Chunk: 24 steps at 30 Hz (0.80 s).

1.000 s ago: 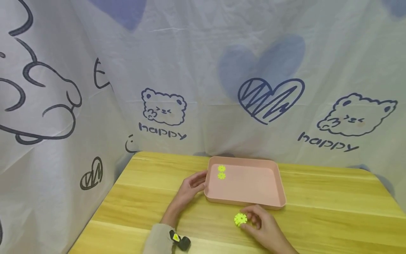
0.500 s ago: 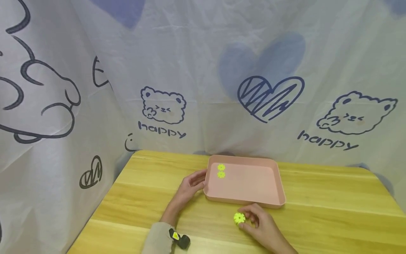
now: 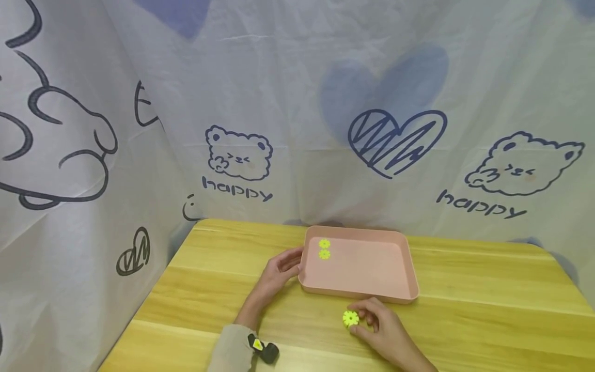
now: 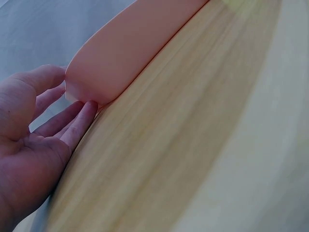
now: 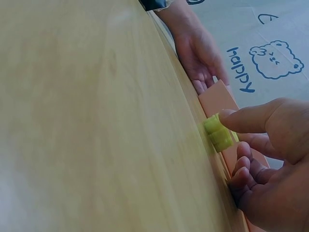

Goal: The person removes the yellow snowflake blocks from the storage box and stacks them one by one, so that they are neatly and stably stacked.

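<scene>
Between thumb and fingers my right hand (image 3: 383,326) pinches a small stack of yellow-green snowflake building discs (image 3: 350,319), just in front of the tray's near side. In the right wrist view the stack (image 5: 219,134) shows its notched edge, close to the tabletop. The pink rectangular tray (image 3: 367,266) has two flat yellow-green snowflake discs (image 3: 324,249) inside at its left, one behind the other. Against the tray's left wall rests my left hand (image 3: 275,274), fingers extended. Up close in the left wrist view, its fingertips (image 4: 89,107) touch the tray corner (image 4: 91,82) low down.
A wooden table (image 3: 483,299) carries the tray near its back edge. Behind and to the left hangs a white cloth (image 3: 297,103) printed with hearts and bears. A black device with a strap (image 3: 265,351) sits on the left sleeve.
The right hand has turned the stack of snowflake discs slightly, so its face shows flatter to the head camera. My left hand and the tray stay in place.
</scene>
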{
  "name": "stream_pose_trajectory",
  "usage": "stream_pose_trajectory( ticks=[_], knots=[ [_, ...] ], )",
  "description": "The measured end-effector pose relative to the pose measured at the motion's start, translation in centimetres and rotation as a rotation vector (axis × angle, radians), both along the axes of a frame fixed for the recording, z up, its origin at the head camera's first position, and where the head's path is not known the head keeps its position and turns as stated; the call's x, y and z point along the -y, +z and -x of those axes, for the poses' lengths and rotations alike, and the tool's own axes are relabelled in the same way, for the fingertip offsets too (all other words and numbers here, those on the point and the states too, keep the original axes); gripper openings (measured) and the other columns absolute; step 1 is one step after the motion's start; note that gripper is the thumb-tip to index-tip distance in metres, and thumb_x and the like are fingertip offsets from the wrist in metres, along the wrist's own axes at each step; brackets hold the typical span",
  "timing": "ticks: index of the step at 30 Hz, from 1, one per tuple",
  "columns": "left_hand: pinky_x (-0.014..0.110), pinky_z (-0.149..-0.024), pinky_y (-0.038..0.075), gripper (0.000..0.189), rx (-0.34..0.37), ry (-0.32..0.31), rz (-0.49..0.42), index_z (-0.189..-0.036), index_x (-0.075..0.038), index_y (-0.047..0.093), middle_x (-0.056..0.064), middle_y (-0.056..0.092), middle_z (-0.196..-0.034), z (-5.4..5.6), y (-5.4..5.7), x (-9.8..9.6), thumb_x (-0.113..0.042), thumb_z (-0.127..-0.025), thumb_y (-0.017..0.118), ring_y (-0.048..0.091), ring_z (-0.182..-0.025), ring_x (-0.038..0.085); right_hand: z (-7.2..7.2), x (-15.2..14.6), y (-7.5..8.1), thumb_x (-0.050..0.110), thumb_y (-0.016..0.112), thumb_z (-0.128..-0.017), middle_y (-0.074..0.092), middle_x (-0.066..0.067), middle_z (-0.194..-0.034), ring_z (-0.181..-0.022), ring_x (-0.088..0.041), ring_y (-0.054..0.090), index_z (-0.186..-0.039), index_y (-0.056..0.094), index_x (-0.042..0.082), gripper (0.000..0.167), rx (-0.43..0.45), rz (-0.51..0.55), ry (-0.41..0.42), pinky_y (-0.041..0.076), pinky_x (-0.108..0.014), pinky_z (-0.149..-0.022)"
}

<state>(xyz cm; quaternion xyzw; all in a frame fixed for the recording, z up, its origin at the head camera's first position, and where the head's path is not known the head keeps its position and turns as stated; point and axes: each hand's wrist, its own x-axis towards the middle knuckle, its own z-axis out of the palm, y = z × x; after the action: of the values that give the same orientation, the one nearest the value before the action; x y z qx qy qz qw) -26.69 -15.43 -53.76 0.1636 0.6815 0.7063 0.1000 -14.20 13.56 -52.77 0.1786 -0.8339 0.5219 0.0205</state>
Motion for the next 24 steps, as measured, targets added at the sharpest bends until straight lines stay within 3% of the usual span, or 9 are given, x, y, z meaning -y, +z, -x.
stream_pose_trajectory(
  ticks=[14,24],
  knots=[
    [0.031,-0.109,0.047,0.051,0.000,0.004,0.016,-0.150,0.004,0.046,0.021,0.048,-0.153,0.17,-0.03,-0.01,-0.003,-0.102,0.062,0.047,-0.141,0.034,-0.13,0.05,0.12,0.010,0.085,-0.083,0.056,-0.002,-0.091,-0.074,-0.014,0.049,-0.112,0.073,0.009,0.032,0.029,-0.002,-0.008,0.046,-0.021,-0.059],
    [0.030,-0.109,0.047,0.050,0.001,0.010,0.014,-0.150,0.005,0.045,0.021,0.048,-0.153,-0.05,0.17,-0.05,-0.003,-0.103,0.061,0.048,-0.141,0.034,-0.23,0.15,0.07,0.007,0.085,-0.082,0.056,-0.003,-0.090,-0.072,-0.017,0.050,-0.111,0.073,0.007,0.032,-0.005,0.018,-0.002,0.047,-0.023,-0.059]
  ],
)
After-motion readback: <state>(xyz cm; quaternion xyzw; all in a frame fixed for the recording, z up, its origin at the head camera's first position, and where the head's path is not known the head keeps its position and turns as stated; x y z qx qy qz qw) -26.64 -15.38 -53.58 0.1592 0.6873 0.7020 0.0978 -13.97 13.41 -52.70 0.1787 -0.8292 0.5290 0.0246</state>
